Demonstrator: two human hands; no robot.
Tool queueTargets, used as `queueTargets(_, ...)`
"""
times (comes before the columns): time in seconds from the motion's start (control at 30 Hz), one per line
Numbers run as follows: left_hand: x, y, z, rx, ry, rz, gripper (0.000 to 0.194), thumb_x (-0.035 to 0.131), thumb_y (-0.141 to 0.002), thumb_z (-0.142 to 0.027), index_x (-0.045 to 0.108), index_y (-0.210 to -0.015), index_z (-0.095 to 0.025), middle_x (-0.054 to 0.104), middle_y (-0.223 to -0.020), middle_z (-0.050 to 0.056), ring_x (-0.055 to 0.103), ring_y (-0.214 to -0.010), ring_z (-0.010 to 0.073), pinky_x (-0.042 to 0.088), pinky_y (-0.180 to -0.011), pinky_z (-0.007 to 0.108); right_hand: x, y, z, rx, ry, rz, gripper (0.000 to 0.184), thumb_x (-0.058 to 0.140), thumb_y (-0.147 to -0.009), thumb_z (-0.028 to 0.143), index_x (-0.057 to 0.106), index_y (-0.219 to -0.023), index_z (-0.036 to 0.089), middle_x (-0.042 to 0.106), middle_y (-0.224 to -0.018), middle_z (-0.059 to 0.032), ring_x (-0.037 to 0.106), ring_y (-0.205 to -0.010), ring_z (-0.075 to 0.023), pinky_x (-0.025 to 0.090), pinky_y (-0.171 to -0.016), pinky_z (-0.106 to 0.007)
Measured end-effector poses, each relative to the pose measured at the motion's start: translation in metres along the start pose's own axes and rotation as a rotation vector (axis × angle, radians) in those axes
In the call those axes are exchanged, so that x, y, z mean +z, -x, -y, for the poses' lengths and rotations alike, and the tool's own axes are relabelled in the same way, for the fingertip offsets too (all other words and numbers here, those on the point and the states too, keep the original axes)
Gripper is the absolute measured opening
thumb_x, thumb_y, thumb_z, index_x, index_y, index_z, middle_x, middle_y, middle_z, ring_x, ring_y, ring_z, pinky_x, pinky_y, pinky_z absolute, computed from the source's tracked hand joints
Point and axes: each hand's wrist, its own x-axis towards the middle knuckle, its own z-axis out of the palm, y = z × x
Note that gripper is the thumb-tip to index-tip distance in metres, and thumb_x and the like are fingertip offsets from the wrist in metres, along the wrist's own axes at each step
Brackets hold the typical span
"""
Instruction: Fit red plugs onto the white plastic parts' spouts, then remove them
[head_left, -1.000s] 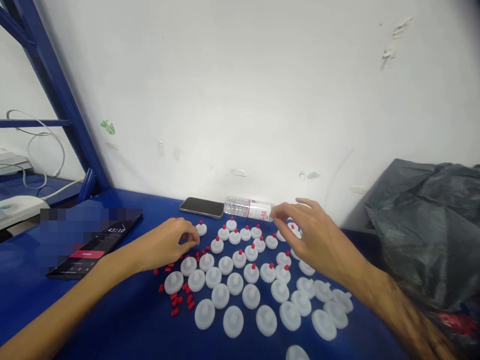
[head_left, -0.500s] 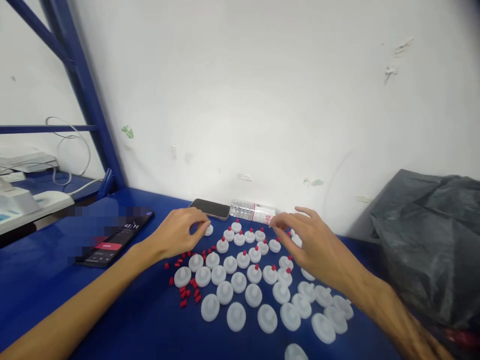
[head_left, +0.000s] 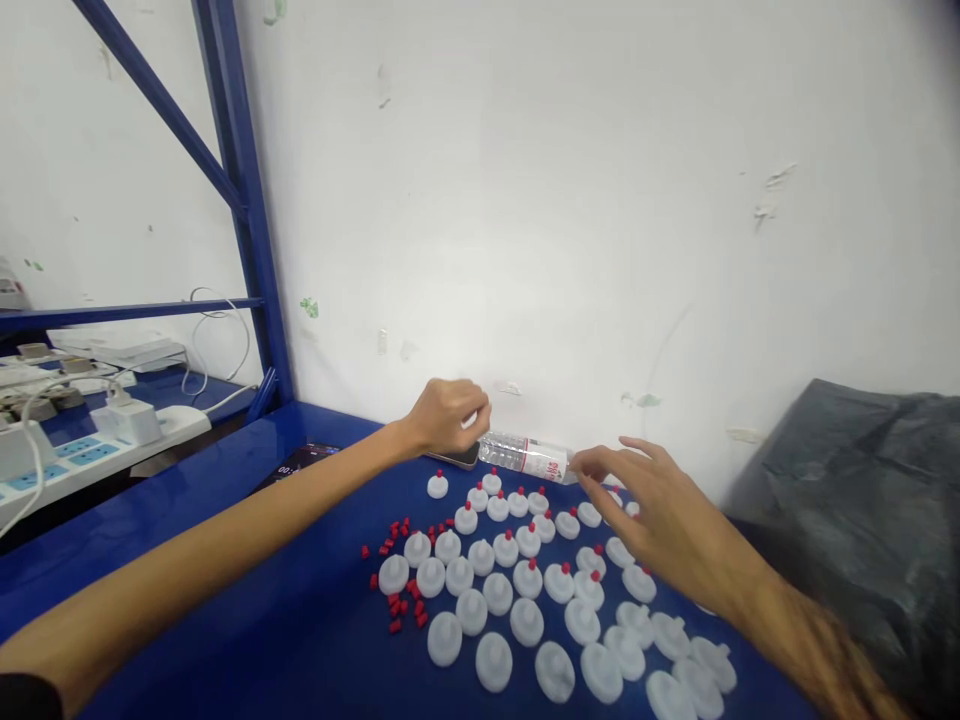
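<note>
My left hand (head_left: 450,416) is raised with curled fingers over a dark phone (head_left: 459,458) by the wall; whatever it may hold is hidden. My right hand (head_left: 637,500) has thumb and forefinger drawn close in front of the neck end of a clear water bottle (head_left: 529,456); nothing can be made out between the tips. Below the hands lie many round white plastic discs with a central nozzle (head_left: 526,622). Those farther back wear red caps, such as a capped disc (head_left: 437,486) nearest my left hand. Loose red caps (head_left: 395,602) are scattered at the left.
A second phone (head_left: 304,460) lies partly behind my left forearm. Blue frame bars (head_left: 251,220) and a white power strip (head_left: 176,428) with cables stand at the left. A black plastic bag (head_left: 862,500) bulks at the right. A white wall (head_left: 525,200) closes off the back.
My left hand has let go of a white disc at the back left and lifted up and right; that disc now shows a red cap. The camera view has shifted.
</note>
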Motion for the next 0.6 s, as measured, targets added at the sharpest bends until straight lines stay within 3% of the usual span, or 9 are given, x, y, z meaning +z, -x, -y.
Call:
queueTargets(0.03,-0.001,0.010,-0.007,0.011,0.003,0.029,0.029,0.055,-0.111,-0.040,0.073,-0.106,-0.018,0.074,-0.107,0.004,0.073,-0.095,0.0209,0.063,-0.086,0.038,-0.001,0.000,-0.002,-0.001,0.001,-0.001,0.013,0.046,-0.107,0.030,0.059,-0.108,0.030,0.080,-0.100,0.0049,0.077,-0.094,-0.0253,0.047,-0.115,-0.059)
queueTargets(0.2,-0.010,0.071,-0.023,0.002,0.060,0.137,0.023,0.062,-0.107,-0.031,0.069,-0.089,-0.019,0.070,-0.087,0.000,0.068,-0.084,0.0180,0.060,-0.081,0.036,-0.005,0.001,-0.005,0.022,0.031,-0.048,0.013,0.049,-0.106,0.026,0.060,-0.109,0.031,0.081,-0.102,0.0030,0.076,-0.101,-0.0257,0.049,-0.117,-0.055)
queueTargets(0.33,-0.010,0.100,-0.005,-0.065,0.163,0.188,0.029,0.049,-0.109,-0.026,0.074,-0.094,-0.022,0.075,-0.088,0.002,0.066,-0.089,0.0220,0.054,-0.078,0.035,-0.003,0.000,-0.006,0.015,0.090,-0.059,0.018,0.049,-0.104,0.022,0.062,-0.108,0.033,0.082,-0.097,0.0008,0.078,-0.102,-0.0267,0.058,-0.110,-0.049)
queueTargets(0.5,-0.005,0.118,0.021,-0.145,0.299,0.246,0.027,0.051,-0.106,-0.031,0.075,-0.097,-0.023,0.077,-0.095,0.006,0.064,-0.092,0.0239,0.051,-0.082,0.037,0.011,0.002,-0.015,-0.053,0.099,-0.054,0.016,0.045,-0.105,0.027,0.059,-0.110,0.034,0.082,-0.096,0.0055,0.080,-0.090,-0.0236,0.061,-0.108,-0.052)
queueTargets(0.6,-0.009,0.121,0.026,-0.183,0.369,0.312,0.024,0.054,-0.105,-0.033,0.075,-0.097,-0.024,0.076,-0.097,0.005,0.064,-0.093,0.0223,0.050,-0.085,0.036,0.020,0.005,-0.021,-0.047,0.106,-0.053,0.016,0.047,-0.105,0.027,0.060,-0.111,0.035,0.082,-0.099,0.0049,0.079,-0.095,-0.0238,0.063,-0.105,-0.050)
